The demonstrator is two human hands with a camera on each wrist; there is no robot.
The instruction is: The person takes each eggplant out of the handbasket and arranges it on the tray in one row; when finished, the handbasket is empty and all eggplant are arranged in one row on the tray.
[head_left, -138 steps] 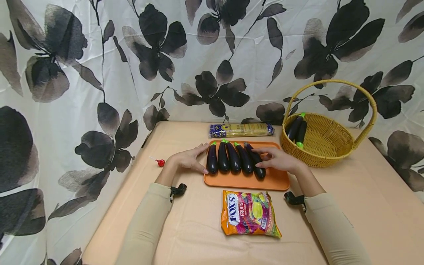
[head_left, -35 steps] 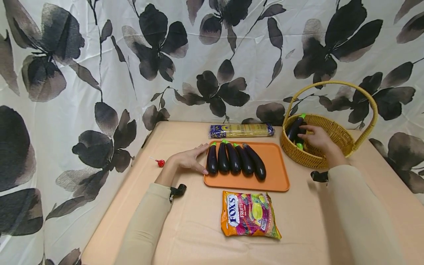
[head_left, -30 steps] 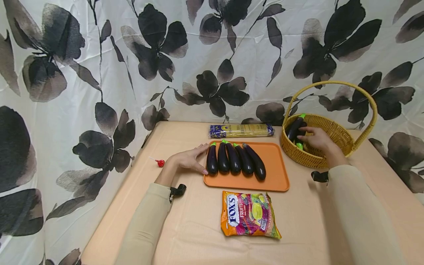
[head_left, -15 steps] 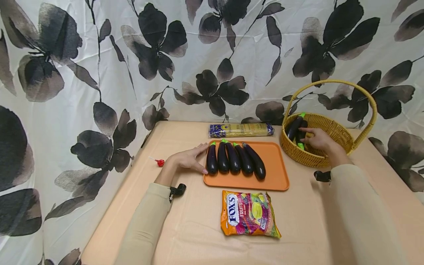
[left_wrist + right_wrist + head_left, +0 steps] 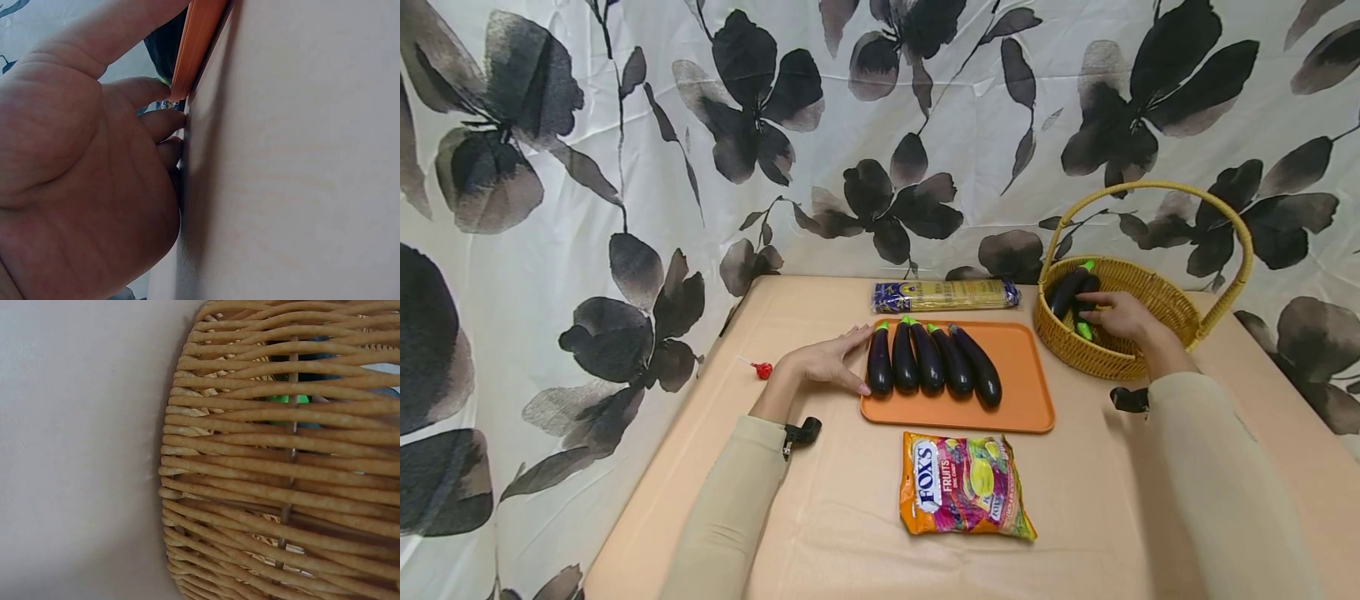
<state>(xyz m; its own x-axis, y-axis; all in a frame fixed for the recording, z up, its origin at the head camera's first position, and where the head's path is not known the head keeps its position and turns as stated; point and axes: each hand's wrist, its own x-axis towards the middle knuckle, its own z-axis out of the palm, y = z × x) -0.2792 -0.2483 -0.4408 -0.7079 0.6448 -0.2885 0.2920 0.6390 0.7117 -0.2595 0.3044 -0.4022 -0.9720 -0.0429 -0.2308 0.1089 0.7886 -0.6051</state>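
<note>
In the head view, my right hand (image 5: 1122,318) reaches into the wicker basket (image 5: 1097,362), its fingers and thumb on an eggplant (image 5: 1087,287) with a green cap. Another eggplant (image 5: 1064,293) leans beside it against the basket's left wall. My left hand (image 5: 823,363) rests with spread fingers along the left edge of the orange tray (image 5: 1028,383), thumb by the nearest eggplant (image 5: 880,362) in a row of several. The left wrist view shows the palm and the tray's rim (image 5: 190,50). In the right wrist view, the basket's woven side (image 5: 281,437) hides most of the hand.
Behind the tray lies a packet of dry noodles (image 5: 946,295). A Fox's candy bag (image 5: 964,485) lies in front of it. A red lollipop (image 5: 763,369) is to the left on the peach tabletop (image 5: 820,517). A floral curtain (image 5: 880,125) hangs behind.
My right hand has gone from the rightmost tray eggplant into the basket. There the touched eggplant has shifted slightly right in the last second. My left hand stays at the tray.
</note>
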